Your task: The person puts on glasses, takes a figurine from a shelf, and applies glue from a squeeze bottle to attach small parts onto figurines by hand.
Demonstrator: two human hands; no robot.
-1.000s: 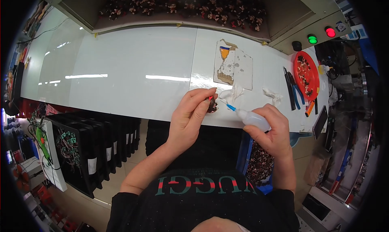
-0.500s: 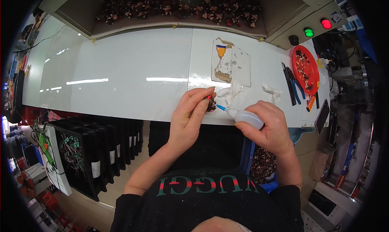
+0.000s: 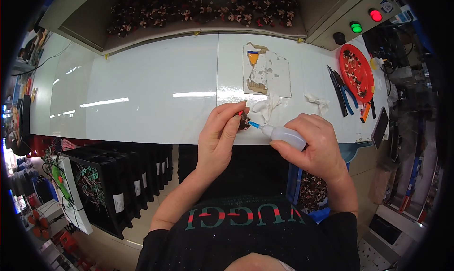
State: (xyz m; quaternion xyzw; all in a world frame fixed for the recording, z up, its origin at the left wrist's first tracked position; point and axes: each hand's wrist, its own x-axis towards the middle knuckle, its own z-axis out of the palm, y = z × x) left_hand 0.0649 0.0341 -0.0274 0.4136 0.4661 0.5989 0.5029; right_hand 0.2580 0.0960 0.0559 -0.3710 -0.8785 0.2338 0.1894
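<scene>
Between the thumb and fingers of my left hand point(image 3: 218, 134) is a small dark brown figurine point(image 3: 244, 123) with a bit of red on it, held over the table's near edge. My right hand point(image 3: 313, 145) is wrapped round a translucent squeeze bottle point(image 3: 288, 137) lying nearly sideways. Its blue nozzle tip point(image 3: 254, 124) points left and meets the figurine or stops just short; I cannot tell which. Crumpled white tissue point(image 3: 267, 108) lies just beyond the nozzle, and a worn piece of board point(image 3: 267, 71) rests farther back.
A red tray point(image 3: 344, 58) of small parts stands at the right, beside pliers point(image 3: 347, 93) and an orange-handled tool point(image 3: 365, 112). At the back, a metal housing point(image 3: 321, 22) holds many figurines. Below right sits a blue bin point(image 3: 294, 183); black racks point(image 3: 118, 176) stand lower left.
The view has shifted slightly. Both hands keep their grips, and the nozzle stays at the figurine with little visible movement.
</scene>
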